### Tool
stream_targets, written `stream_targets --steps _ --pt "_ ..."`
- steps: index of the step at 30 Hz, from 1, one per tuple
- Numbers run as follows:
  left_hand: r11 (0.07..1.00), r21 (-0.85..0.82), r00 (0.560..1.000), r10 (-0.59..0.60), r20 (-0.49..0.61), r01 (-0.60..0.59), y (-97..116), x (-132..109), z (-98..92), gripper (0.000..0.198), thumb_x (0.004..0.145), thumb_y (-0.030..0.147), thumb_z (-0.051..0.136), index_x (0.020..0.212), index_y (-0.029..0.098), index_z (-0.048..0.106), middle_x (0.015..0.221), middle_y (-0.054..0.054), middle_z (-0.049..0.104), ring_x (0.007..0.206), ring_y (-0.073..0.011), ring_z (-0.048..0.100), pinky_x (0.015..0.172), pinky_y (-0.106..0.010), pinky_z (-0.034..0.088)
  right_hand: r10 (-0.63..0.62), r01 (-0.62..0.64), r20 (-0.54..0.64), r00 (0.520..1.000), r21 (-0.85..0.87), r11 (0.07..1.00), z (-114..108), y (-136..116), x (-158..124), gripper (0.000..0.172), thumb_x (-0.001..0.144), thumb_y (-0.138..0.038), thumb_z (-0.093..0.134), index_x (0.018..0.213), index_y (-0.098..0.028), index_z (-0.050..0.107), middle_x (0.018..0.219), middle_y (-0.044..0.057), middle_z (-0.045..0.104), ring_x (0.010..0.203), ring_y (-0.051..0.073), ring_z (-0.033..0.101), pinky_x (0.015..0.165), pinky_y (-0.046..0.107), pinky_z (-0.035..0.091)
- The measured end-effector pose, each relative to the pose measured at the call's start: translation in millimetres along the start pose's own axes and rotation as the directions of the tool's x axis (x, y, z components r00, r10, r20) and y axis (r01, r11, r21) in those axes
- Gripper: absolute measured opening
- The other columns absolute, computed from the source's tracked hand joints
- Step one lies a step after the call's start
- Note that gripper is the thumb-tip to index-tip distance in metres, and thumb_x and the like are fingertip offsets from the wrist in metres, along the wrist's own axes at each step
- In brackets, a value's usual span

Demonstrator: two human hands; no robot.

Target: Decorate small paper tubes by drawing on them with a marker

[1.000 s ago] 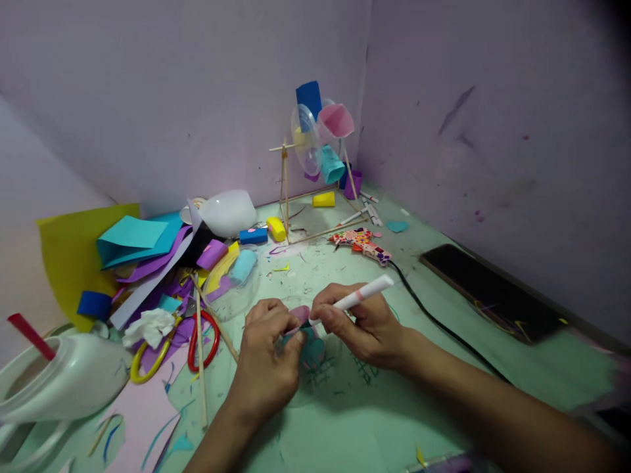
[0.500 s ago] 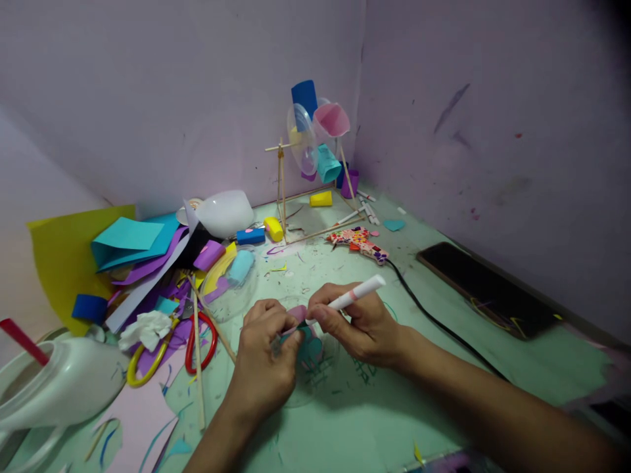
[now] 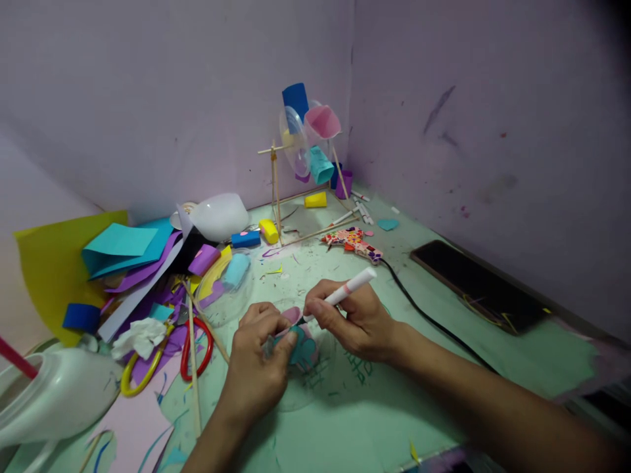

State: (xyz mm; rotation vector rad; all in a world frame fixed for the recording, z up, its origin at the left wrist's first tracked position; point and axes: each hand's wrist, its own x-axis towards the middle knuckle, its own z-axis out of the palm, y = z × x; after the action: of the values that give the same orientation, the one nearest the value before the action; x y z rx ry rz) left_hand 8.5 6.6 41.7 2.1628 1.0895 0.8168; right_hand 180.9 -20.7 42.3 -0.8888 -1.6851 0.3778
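My right hand is closed around a white marker pen with a pink band, its tip end pointing down and left. That end rests at or just above a small pink and teal paper cutout. My left hand pinches the cutout between thumb and fingers, which cover its left part. A pink rounded piece shows above the left fingertips. Beneath the hands lies a clear plastic disc, mostly hidden.
A floral glue gun with a black cord and a dark phone lie to the right. Behind stands a stick frame bearing a wheel of paper cups. Paper scraps, red-handled scissors and a white jug crowd the left.
The view has shifted slightly, so the background sits further left. More of the teal piece shows beside my left thumb. Both hands keep their hold on the cutout and the marker.
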Motion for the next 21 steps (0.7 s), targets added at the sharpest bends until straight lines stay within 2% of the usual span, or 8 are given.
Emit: stream_targets --steps 7,11,14,16,18,21 --pt "0.993 -0.114 0.999 -0.026 0.04 0.03 0 3 -3.5 0.014 0.075 0.024 0.057 0.061 0.02 0.056 0.071 -0.004 0.056 0.076 -0.0218 0.052 0.069 -0.034 0.04 -0.014 0.016 -0.029 0.999 0.058 0.998 2 2 -1 0.018 0.088 -0.022 0.049 0.075 -0.016 0.06 0.062 0.0 0.06 0.051 0.008 0.052 0.05 0.018 0.042" --pt "0.97 -0.234 0.998 -0.047 0.049 0.057 -4 3 -4.3 0.017 0.075 0.027 0.06 0.059 0.02 0.057 0.07 -0.003 0.056 0.077 -0.0222 0.053 0.07 -0.034 0.041 0.095 -0.087 -0.077 0.993 0.103 0.991 2 1 -1 0.017 0.091 -0.023 0.046 0.088 -0.016 0.061 0.074 0.001 0.065 0.048 0.006 0.053 0.05 0.018 0.044" --pt "0.947 -0.318 0.999 -0.037 0.022 0.042 -11 1 -4.2 0.016 0.076 0.027 0.063 0.061 0.02 0.06 0.074 -0.003 0.059 0.083 -0.0228 0.055 0.074 -0.033 0.041 0.179 -0.179 0.023 0.984 0.043 0.983 0 1 0 0.011 0.085 -0.018 0.053 0.094 -0.017 0.06 0.083 0.002 0.067 0.054 0.007 0.056 0.053 0.019 0.046" --pt "0.931 -0.363 1.0 -0.027 0.013 0.029 -15 0 -4.2 0.015 0.076 0.027 0.065 0.063 0.02 0.061 0.078 -0.004 0.06 0.088 -0.0237 0.055 0.077 -0.033 0.042 0.213 -0.22 0.111 0.971 0.055 0.974 -1 2 1 0.021 0.076 -0.013 0.06 0.097 -0.017 0.059 0.084 0.002 0.067 0.056 0.008 0.056 0.053 0.02 0.046" --pt "0.919 -0.392 1.0 -0.023 0.01 0.025 -16 0 -4.3 0.014 0.075 0.026 0.066 0.063 0.021 0.063 0.079 -0.004 0.061 0.092 -0.0244 0.055 0.081 -0.034 0.041 0.243 -0.259 0.119 0.963 0.141 0.956 0 3 1 0.025 0.074 -0.013 0.061 0.098 -0.016 0.058 0.085 0.003 0.068 0.057 0.009 0.057 0.053 0.02 0.048" --pt "0.91 -0.413 1.0 -0.028 0.004 0.028 -16 0 -4.1 0.013 0.075 0.025 0.066 0.063 0.022 0.064 0.075 -0.004 0.06 0.095 -0.0248 0.053 0.084 -0.035 0.04 0.318 -0.309 0.031 0.947 0.351 0.884 2 4 0 0.015 0.083 -0.022 0.056 0.096 -0.015 0.058 0.082 0.006 0.07 0.051 0.008 0.056 0.048 0.019 0.048"
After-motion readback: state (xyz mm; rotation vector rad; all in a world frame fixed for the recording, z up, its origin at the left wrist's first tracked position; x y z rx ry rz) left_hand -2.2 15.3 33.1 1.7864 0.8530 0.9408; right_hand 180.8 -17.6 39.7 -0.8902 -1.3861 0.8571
